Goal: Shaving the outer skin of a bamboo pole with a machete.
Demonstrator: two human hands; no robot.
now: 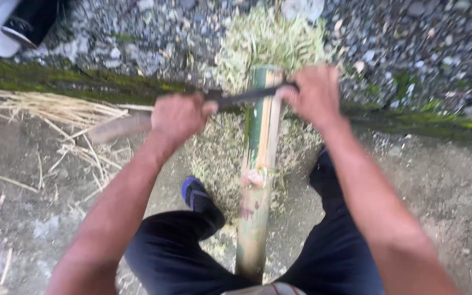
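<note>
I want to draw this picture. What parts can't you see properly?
- Head view: the blade is motion-blurred; its edge is unclear.
- The handle end is hidden inside the left hand.
- The right hand covers the blade's tip.
- The bamboo pole is cut off at the bottom by the lap.
- Only one foot, in a blue shoe, shows.

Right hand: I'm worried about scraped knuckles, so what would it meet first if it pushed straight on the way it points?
The right hand grips the dark blade laid across the bamboo pole. Pushed straight ahead, it would probably meet the pile of pale shavings first, then gravel; depth is unclear.
</note>
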